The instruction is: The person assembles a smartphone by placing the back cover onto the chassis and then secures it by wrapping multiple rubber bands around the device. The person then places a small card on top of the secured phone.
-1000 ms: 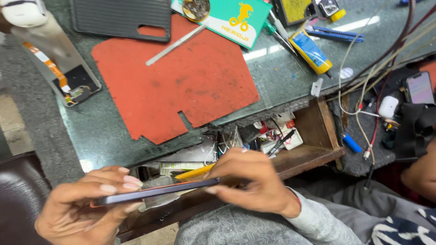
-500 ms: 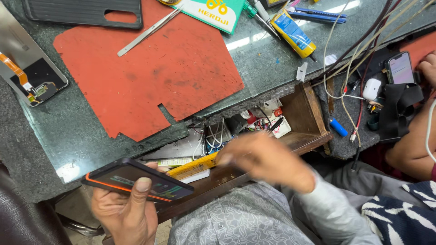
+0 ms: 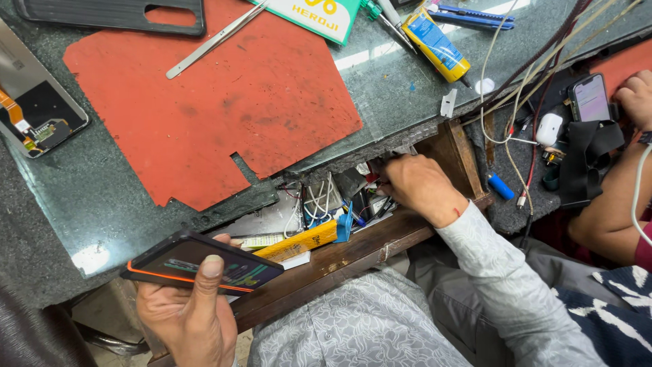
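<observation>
- I am gripping a dark phone with an orange edge (image 3: 202, 266) in my left hand (image 3: 187, 312), thumb lying across its screen, holding it low in front of the tabletop (image 3: 81, 204), near my lap.
- I am reaching my right hand (image 3: 420, 187) into the open wooden drawer (image 3: 353, 251) under the tabletop edge; its fingers are curled among the clutter, and I cannot tell whether they are pinching anything.
- The phone is sitting well to the left of my right hand, with a yellow tube (image 3: 297, 242) and tangled wires (image 3: 316, 200) in the drawer lying between them.
- A red mat (image 3: 224, 102) is covering the tabletop above, with metal tweezers (image 3: 214, 41) resting on it.
- Another person's hand (image 3: 635, 98) is resting by a second phone (image 3: 591, 97) at the far right.
</observation>
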